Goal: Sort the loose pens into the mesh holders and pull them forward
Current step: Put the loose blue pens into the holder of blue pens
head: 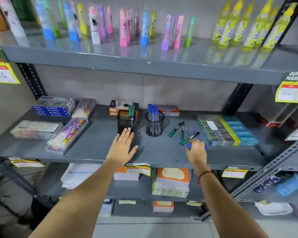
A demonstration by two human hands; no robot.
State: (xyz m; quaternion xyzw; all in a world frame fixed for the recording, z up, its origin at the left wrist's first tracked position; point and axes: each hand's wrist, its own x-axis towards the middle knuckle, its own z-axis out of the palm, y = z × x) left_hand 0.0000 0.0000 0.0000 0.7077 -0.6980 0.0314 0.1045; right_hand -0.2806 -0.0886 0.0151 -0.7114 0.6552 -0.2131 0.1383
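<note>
Two black mesh holders stand mid-shelf. The square holder (126, 123) has green markers in it; the round holder (154, 125) is full of blue pens. Loose green markers (175, 130) and thin blue pens (194, 133) lie to the right of the round holder. My left hand (122, 146) is flat and open, fingertips at the square holder's front. My right hand (196, 151) has its fingers closed around a green marker (189, 138) and blue pens, just above the shelf.
On the grey shelf (93, 152): clear crayon cases (67, 135) at left, blue pastel boxes (52, 110) behind them, a stack of blue-yellow boxes (229, 129) at right, small cartons behind the holders. Glue bottles stand on the shelf above; notepads lie on the one below.
</note>
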